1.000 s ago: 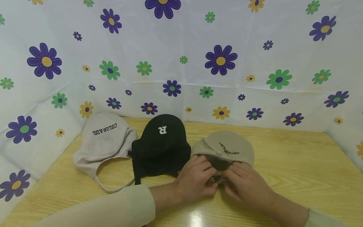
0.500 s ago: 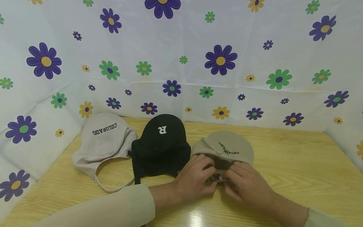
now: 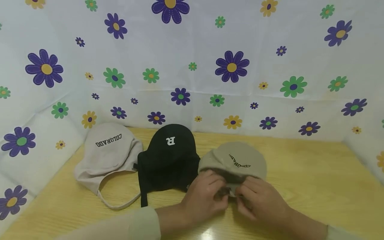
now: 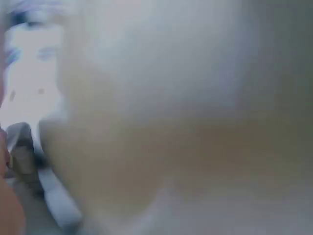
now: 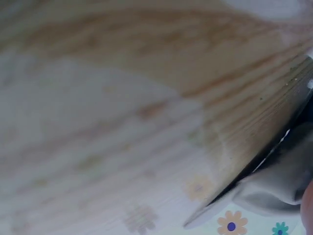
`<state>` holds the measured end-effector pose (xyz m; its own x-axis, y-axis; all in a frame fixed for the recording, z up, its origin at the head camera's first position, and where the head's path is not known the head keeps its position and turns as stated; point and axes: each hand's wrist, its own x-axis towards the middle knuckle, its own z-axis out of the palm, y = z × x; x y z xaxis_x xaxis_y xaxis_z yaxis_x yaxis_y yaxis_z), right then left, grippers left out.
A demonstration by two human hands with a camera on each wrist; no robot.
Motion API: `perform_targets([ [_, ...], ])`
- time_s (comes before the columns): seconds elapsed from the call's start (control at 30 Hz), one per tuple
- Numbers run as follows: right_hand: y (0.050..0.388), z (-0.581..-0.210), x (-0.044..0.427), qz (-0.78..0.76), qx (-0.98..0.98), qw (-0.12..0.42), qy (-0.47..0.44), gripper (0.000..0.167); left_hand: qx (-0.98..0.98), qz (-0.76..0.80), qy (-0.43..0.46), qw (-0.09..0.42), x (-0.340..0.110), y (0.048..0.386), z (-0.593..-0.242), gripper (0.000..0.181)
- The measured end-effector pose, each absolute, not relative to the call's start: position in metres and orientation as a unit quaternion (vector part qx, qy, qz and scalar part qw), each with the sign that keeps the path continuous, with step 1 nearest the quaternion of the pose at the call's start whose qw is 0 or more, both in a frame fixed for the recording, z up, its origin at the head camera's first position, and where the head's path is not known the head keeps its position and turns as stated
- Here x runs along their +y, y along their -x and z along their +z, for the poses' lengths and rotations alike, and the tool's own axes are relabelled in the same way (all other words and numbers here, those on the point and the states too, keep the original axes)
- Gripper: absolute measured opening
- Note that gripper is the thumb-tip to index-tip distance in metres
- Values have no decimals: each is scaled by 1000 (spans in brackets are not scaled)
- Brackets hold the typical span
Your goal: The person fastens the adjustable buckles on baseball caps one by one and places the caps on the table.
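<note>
In the head view a tan baseball cap with dark COLORADO lettering lies on the table, its opening toward me. My left hand pinches the left part of its rear strap. From the other side my right hand pinches the strap, with the fingertips of both hands close together. Fingers hide most of the strap and its fastening. The left wrist view is mostly blur, with a bit of my left hand at the edge. In the right wrist view, part of the cap shows near a fingertip.
A black cap with a white R lies just left of the tan one, close to my left hand. Further left is a pale pinkish-grey cap, its strap looped forward. A flower-printed cloth stands behind the wooden table.
The head view has tilted up slightly, so everything sits a little lower in it. Both hands stay at the strap with small finger movements; the dark fastening between them is now less visible.
</note>
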<state>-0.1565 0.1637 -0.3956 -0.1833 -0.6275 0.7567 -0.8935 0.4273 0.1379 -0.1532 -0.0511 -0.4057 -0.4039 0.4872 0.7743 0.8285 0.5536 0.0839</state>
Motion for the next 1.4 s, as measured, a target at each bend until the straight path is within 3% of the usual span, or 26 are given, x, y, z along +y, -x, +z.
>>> perform_targets([
  [0.17, 154, -396, 159, 180, -754, 388, -499, 20, -822, -180, 423, 334, -58, 151, -388, 19],
  [0.4, 145, -398, 163, 149, -791, 333, -491, 22, -831, -99, 452, 308, -56, 152, -399, 18],
  [0.6, 144, -398, 171, 123, -805, 320, -483, 33, -824, -79, 469, 306, -47, 155, -401, 19],
  [0.97, 149, -397, 165, 119, -792, 319, -506, 41, -818, -50, 475, 320, -53, 156, -402, 19],
  [1.2, 153, -398, 164, 93, -772, 349, -523, 46, -816, -42, 479, 321, -52, 158, -402, 13],
  [1.4, 152, -402, 164, 84, -763, 345, -540, 36, -807, 10, 500, 316, -50, 156, -398, 9],
])
